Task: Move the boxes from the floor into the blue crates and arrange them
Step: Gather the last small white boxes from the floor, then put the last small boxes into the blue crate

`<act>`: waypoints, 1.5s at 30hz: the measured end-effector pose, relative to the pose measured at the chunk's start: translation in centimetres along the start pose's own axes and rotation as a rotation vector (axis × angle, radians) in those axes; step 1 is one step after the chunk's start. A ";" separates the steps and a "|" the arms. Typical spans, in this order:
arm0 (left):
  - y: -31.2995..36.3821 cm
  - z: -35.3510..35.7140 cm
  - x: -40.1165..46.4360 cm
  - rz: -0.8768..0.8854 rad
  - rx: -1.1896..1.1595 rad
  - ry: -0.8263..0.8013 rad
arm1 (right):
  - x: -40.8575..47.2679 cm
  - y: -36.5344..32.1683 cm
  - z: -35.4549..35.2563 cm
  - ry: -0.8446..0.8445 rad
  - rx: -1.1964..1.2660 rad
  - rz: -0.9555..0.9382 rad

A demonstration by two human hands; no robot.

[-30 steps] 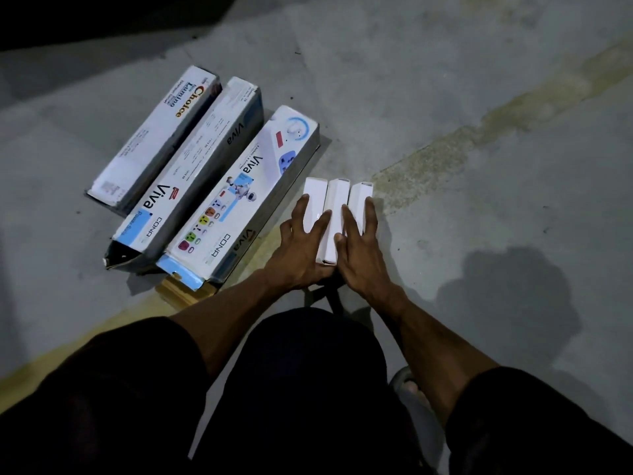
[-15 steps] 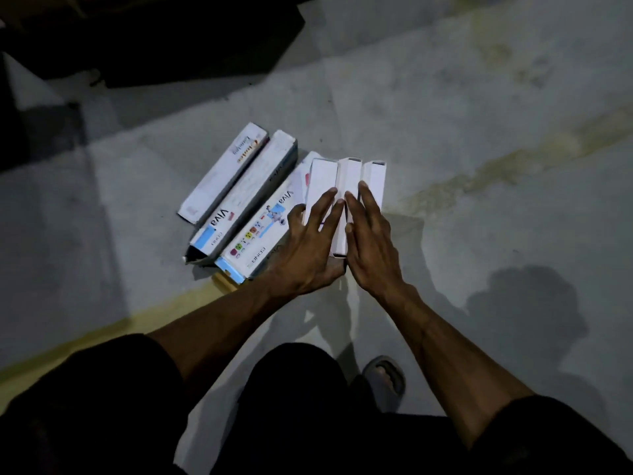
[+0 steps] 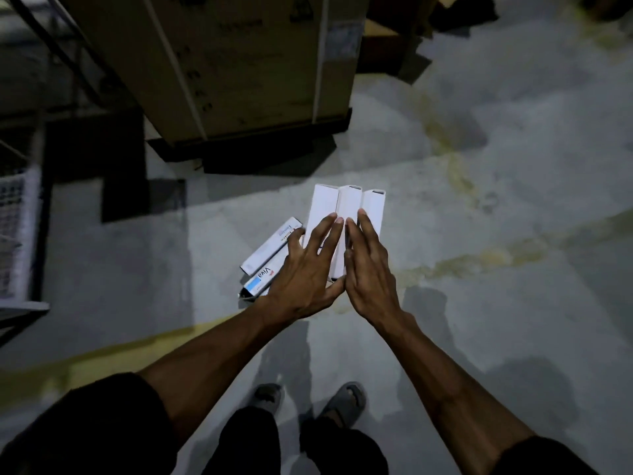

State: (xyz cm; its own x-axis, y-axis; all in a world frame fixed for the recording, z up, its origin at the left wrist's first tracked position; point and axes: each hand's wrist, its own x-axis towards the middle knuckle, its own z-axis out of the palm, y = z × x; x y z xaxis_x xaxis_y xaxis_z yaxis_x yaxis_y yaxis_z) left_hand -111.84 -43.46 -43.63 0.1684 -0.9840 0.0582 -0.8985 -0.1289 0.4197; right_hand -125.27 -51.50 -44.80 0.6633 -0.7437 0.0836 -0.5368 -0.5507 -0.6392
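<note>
Head view: grey slippers [image 3: 344, 402] on grey concrete floor [image 3: 479, 234] nearest, person now upright, was crouched a second ago. Left hand [image 3: 305, 269] and right hand [image 3: 368, 269], fingers straight and spread, press three slim white cardboard boxes [image 3: 346, 214] between palms; bundle now off floor, carried. Long printed blue-white cartons [image 3: 265, 265] left lying below left hand. Large brown cardboard carton [image 3: 239, 63] beyond. White wire basket [image 3: 17, 228] far left. No blue crates visible; judged: pickup done, carry next
</note>
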 end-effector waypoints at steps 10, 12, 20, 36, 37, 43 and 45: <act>-0.3 -14.5 -3.4 -0.255 -0.042 0.191 | 4.7 -15.2 -5.3 -0.057 0.049 -0.249; -2.1 -16.5 -4.8 -0.281 -0.035 0.231 | 5.6 -17.5 -3.9 -0.102 0.052 -0.272; -13.4 -24.7 -11.2 -0.337 -0.023 0.285 | 9.3 -30.2 4.5 -0.155 0.020 -0.379; -34.0 -41.2 -18.1 -0.572 0.109 0.457 | 21.4 -53.9 18.8 -0.258 0.087 -0.620; -34.9 -41.9 -17.8 -0.581 0.115 0.463 | 22.5 -54.7 19.3 -0.265 0.106 -0.624; -41.1 -46.0 -14.8 -0.653 0.192 0.492 | 30.2 -59.0 22.4 -0.298 0.199 -0.692; -43.1 -47.7 -13.5 -0.647 0.217 0.516 | 33.0 -60.5 23.1 -0.284 0.209 -0.731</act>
State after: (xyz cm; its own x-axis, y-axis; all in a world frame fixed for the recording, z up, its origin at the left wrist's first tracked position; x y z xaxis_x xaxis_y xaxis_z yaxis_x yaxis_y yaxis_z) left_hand -56.05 -18.79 -19.34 0.7912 -0.5360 0.2944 -0.6106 -0.7185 0.3330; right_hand -58.82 -34.01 -21.07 0.9307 -0.0838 0.3560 0.1728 -0.7571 -0.6301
